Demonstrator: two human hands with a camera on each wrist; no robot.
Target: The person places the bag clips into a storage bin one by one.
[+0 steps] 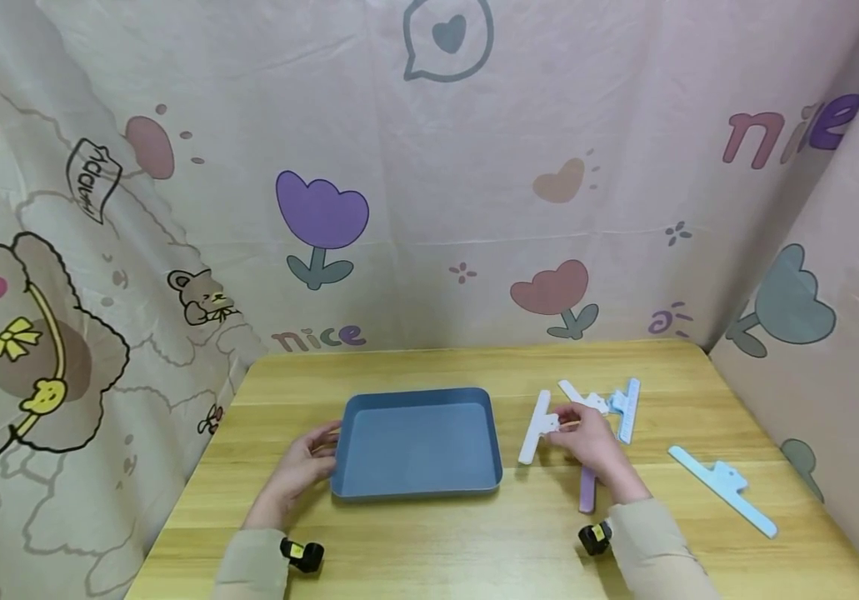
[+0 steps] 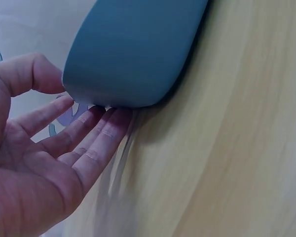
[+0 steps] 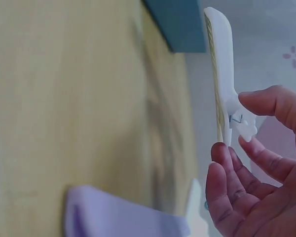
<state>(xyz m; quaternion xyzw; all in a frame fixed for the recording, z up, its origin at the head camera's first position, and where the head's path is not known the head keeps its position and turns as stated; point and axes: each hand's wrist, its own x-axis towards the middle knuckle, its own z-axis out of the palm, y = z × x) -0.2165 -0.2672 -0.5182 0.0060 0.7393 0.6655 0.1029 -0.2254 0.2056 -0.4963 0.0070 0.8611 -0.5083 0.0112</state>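
Observation:
A blue tray (image 1: 417, 479) sits empty in the middle of the wooden table (image 1: 474, 542). My left hand (image 1: 320, 450) lies at the tray's left rim. In the left wrist view its straight fingers (image 2: 96, 131) touch under the tray (image 2: 133, 49) corner, with the thumb beside the rim. My right hand (image 1: 560, 419) pinches the small tab of a long white clip (image 1: 535, 429) lying just right of the tray. In the right wrist view the thumb and forefinger (image 3: 251, 148) close on the tab of the white clip (image 3: 219, 69). A purple clip (image 1: 587, 492) lies partly under that hand.
Behind the right hand lie another white clip (image 1: 577, 393) and a light blue clip (image 1: 628, 408). A second light blue clip (image 1: 727, 489) lies near the table's right edge. Patterned cloth walls (image 1: 429, 167) close in the back and both sides.

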